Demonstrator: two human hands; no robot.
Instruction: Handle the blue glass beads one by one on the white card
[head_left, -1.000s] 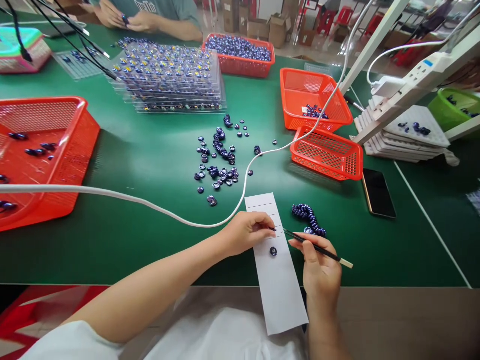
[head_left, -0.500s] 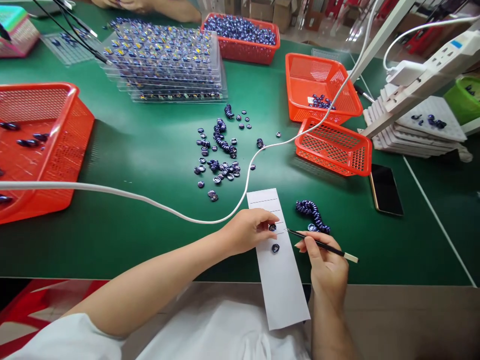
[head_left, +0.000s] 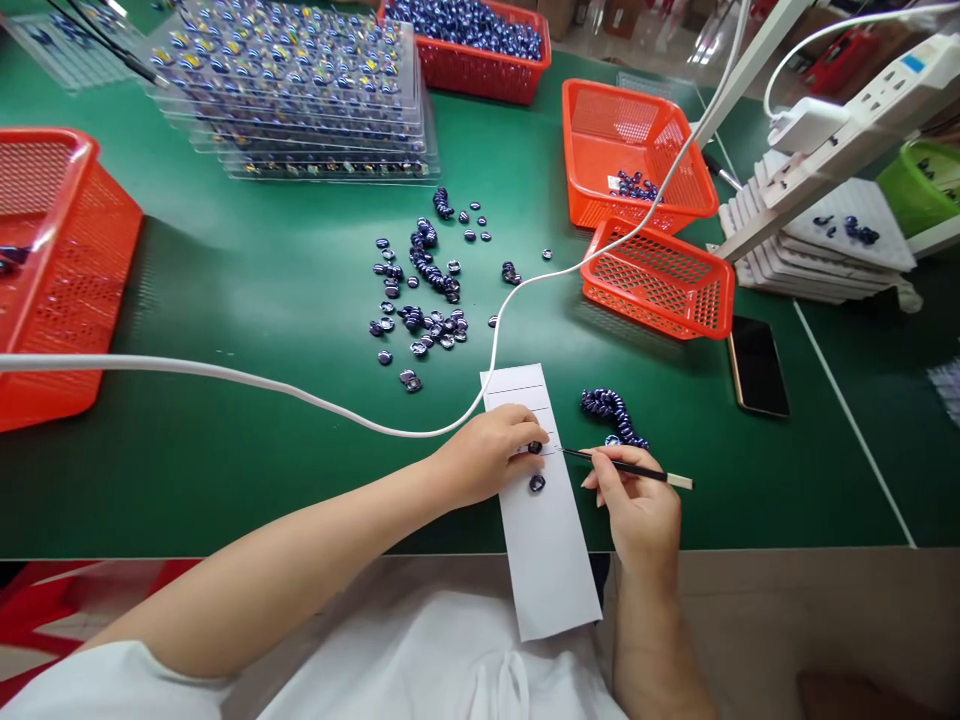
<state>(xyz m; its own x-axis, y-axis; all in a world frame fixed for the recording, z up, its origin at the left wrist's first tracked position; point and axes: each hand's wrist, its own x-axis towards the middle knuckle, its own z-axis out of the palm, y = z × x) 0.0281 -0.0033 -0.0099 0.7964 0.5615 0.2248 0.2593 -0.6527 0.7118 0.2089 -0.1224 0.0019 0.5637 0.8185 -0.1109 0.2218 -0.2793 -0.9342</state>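
My left hand [head_left: 491,455] lies over the lined white paper strip [head_left: 551,560], its thumb and fingers closed on a small dark shiny bead [head_left: 535,447]. A second dark bead [head_left: 537,483] rests on the paper just below the fingertips. My right hand [head_left: 637,500] holds a thin black pen-like tool [head_left: 637,468] with a white end; its fine tip points left, close to the held bead. I cannot tell whether the tip touches it. Beyond my right hand lies a curved row of dark blue beads [head_left: 615,412], with one paler bead [head_left: 613,440] beside it.
Loose beads [head_left: 435,325] are scattered mid-table. A white cable [head_left: 360,422] crosses the table and the strip's far end. Red baskets [head_left: 660,280] stand right, another red basket [head_left: 112,260] left. Stacked clear trays [head_left: 322,165] stand behind. A phone [head_left: 757,365] lies right.
The whole view has shifted, so the table things appear higher and further left. Another person's hands at the top have left the picture. Both my hands keep their grip, nearly unmoved over the paper.
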